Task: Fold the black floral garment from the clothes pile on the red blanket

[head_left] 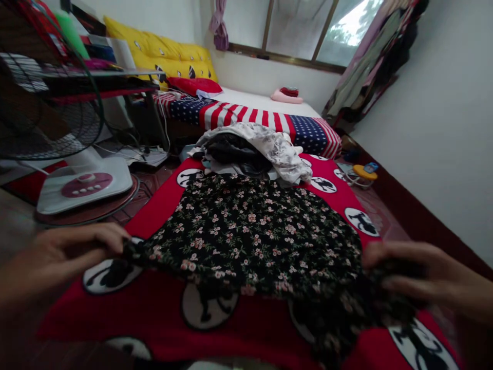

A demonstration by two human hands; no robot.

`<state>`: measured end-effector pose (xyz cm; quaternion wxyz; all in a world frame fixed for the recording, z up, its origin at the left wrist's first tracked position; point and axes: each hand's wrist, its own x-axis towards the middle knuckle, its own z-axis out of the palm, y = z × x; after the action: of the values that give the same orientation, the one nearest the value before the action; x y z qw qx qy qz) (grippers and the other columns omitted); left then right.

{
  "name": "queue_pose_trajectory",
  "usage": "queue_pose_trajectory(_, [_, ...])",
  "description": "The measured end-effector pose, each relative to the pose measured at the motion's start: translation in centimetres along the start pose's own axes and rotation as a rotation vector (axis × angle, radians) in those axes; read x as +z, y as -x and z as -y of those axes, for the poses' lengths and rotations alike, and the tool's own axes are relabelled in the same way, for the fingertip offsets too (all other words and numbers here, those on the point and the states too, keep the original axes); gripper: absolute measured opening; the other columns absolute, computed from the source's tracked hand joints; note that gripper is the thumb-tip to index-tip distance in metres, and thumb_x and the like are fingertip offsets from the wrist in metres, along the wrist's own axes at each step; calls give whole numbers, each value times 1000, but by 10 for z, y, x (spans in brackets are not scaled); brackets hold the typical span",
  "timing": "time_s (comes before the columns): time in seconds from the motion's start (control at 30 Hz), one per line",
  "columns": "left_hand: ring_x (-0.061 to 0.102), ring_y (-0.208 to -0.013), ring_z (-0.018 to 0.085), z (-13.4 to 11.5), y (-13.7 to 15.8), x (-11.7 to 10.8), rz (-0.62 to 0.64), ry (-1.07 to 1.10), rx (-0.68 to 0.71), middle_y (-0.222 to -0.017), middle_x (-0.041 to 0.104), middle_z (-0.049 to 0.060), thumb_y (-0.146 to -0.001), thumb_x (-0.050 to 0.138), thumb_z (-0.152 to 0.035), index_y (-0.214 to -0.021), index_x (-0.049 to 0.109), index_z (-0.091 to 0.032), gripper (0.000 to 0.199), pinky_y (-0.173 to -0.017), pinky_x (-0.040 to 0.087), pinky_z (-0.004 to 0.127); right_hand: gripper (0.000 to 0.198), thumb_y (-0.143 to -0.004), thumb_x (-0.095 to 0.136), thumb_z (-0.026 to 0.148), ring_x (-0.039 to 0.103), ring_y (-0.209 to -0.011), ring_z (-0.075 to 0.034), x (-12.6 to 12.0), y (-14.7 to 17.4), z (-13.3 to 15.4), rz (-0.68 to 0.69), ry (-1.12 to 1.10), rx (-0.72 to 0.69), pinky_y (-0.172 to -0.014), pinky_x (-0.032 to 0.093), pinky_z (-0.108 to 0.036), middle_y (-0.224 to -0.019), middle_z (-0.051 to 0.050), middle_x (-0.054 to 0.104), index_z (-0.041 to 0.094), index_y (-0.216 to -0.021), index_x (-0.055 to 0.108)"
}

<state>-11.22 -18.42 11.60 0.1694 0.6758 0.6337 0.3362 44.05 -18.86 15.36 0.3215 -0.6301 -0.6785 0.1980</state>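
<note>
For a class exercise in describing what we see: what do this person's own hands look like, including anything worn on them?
The left grip and right grip are bare human hands: no gloves, sleeves or watch can be seen. Blur hides finer details.

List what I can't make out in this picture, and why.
All in the head view:
Right hand: some fingers, blurred and hidden by the black floral fabric.
Black floral fabric: full shape, bunched in that hand.
Red printed cloth: the part under the floral fabric, covered.
Clothes pile: lower pieces, hidden under the white-and-gray garment.
Electric fan: cut off by the left edge.
Pale thing: cut off by the bottom edge.
</note>
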Motion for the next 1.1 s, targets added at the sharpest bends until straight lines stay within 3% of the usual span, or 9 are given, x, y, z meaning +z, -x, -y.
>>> queue_pose_trajectory(0.03, [63,-81,14,-2,-21,6,-34,95,-58,-86,69,-3,-78,53,-53,-73,63,-16,40,-76,51,29,37,-65,70,58,64,-76,-23,-1,-25,5,230,-6,-16,-66,50,-37,-86,-10,69,25,-83,73])
queue_pose_trajectory(0.13, [60,-75,11,-5,-77,35,-13,141,-140,-80,67,-3,-79,55,-48,-93,66,-10,41,-74,49,26,37,-74,61,50,62,-95,-27,18,-74,12,-173,107,-121,-85,48,-43,-100,-10,68,22,-98,69])
queue_pose_trajectory(0.23, [58,-72,11,-3,-103,69,73,-18,-108,-77,66,-5,-84,48,-41,-100,67,-11,39,-70,45,20,31,-82,56,43,63,-89,-24,60,-68,8,-204,234,-115,-83,48,-37,-100,-9,67,21,-100,66])
queue_pose_trajectory(0.4, [61,-76,14,9,-95,105,27,-171,-107,-83,67,-3,-90,39,-40,-104,67,-15,40,-70,44,20,53,-81,63,45,65,-81,-22,108,-18,-10,54,406,67,-73,49,-33,-112,-8,63,21,-126,53])
queue_pose_trajectory(0.6, [63,-87,19,16,-87,115,-35,-225,-65,-101,68,-1,-95,36,-45,-119,59,-21,41,-79,49,28,73,-82,64,34,64,-87,-22,114,-21,0,127,573,-44,-73,47,-32,-119,-8,58,30,-147,31])
queue_pose_trajectory(0.67, [63,-97,20,18,-87,116,-43,-224,-53,-108,67,-1,-95,37,-43,-118,59,-20,40,-88,49,31,57,-80,66,29,63,-90,-22,114,-30,7,211,648,-175,-77,45,-32,-113,-6,60,31,-135,49])
queue_pose_trajectory(0.77, [60,-110,21,22,-88,119,-57,-218,0,-118,65,0,-95,37,-41,-117,58,-19,38,-97,46,33,7,-75,69,22,62,-88,-22,113,-51,15,320,561,-263,-83,42,-33,-85,-4,66,23,-82,70])
queue_pose_trajectory(0.9, [61,-110,20,36,-92,125,-81,-206,8,-119,66,0,-92,40,-42,-115,60,-22,36,-97,46,34,16,-71,69,31,61,-66,-18,97,-100,10,136,54,-59,-69,46,-29,-61,0,61,20,-62,61])
queue_pose_trajectory(1.1, [65,-100,24,46,-100,129,-66,-205,-149,-114,69,7,-87,45,-43,-119,62,-21,42,-89,49,32,48,-82,51,53,65,-94,-20,69,-131,-17,-328,-284,40,-72,51,-29,-116,-8,64,22,-118,51])
